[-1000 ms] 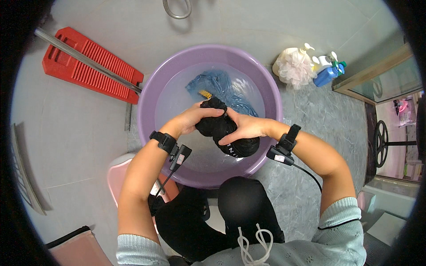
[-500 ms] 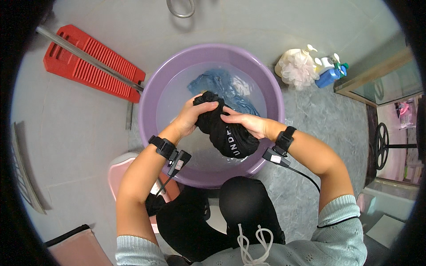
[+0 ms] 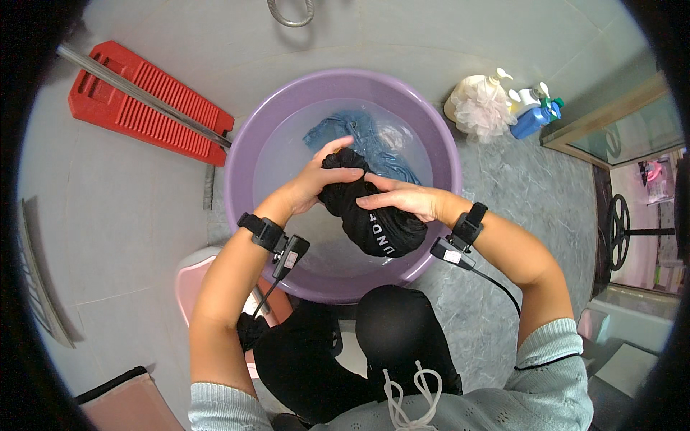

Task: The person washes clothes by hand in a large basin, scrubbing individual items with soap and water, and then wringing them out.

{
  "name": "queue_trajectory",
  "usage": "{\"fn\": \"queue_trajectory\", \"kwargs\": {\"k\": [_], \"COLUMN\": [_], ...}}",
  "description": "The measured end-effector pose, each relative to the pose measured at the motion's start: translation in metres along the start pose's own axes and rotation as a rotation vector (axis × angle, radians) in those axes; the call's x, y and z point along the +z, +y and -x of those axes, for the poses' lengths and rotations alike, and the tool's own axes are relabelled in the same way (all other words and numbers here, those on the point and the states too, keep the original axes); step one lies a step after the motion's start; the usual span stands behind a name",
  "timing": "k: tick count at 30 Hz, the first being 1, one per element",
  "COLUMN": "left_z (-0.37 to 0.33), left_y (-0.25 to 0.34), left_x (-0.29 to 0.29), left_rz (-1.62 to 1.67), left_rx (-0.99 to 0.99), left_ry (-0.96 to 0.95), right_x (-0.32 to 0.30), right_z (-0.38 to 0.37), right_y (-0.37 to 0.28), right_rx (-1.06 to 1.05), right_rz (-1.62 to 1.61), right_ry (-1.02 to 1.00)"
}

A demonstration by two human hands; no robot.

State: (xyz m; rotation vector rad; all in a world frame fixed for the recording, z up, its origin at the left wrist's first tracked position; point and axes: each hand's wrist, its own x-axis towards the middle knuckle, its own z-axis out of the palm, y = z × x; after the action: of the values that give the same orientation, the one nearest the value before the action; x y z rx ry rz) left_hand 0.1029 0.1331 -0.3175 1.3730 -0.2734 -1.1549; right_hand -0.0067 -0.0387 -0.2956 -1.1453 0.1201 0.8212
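Note:
A bunched black cloth garment (image 3: 384, 230) with white lettering is held over a large purple basin (image 3: 240, 179) of cloudy water. My left hand (image 3: 314, 181) grips its upper left end, thumb across the top and one finger lifted off the cloth. My right hand (image 3: 411, 201) holds the middle and right part, its thumb pressed on top and the other fingers partly hidden by the cloth. Behind the bundle, a blue garment (image 3: 356, 133) lies in the water, partly under the surface.
A red ridged washboard (image 3: 154, 100) leans at the left behind a metal bar (image 3: 136, 92). Back right stand a pump bottle with a pale bath puff (image 3: 483, 109) and a blue bottle (image 3: 530, 123). A glass-panelled door (image 3: 622, 126) is at the right, a pink stool-like item (image 3: 188, 276) at lower left.
The black garment has shifted slightly right with both hands. One finger of my left hand has lifted away from the cloth and now points up.

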Motion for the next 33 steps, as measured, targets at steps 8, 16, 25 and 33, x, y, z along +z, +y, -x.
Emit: {"fn": "queue_trajectory", "kwargs": {"k": [8,16,25,33], "left_z": [-0.006,-0.016,-0.013,-0.008], "left_y": [-0.003,-0.026,-0.008,-0.002], "left_x": [0.004,0.000,-0.010,-0.010], "left_rz": [-0.132,-0.391,-0.210,-0.780], "left_rx": [-0.019,0.227,-0.203,0.246], "left_ry": [-0.115,0.353,0.182,0.442], "right_x": [-0.008,0.002,0.003,-0.023], "right_z": [-0.008,-0.028,-0.035,-0.059], "right_y": [0.016,0.023,0.026,0.067], "right_rx": [-0.188,-0.169,-0.269,-0.423], "right_rz": [0.393,0.906,1.260,0.478], "right_ry": [0.131,0.582,0.599,0.550]}}
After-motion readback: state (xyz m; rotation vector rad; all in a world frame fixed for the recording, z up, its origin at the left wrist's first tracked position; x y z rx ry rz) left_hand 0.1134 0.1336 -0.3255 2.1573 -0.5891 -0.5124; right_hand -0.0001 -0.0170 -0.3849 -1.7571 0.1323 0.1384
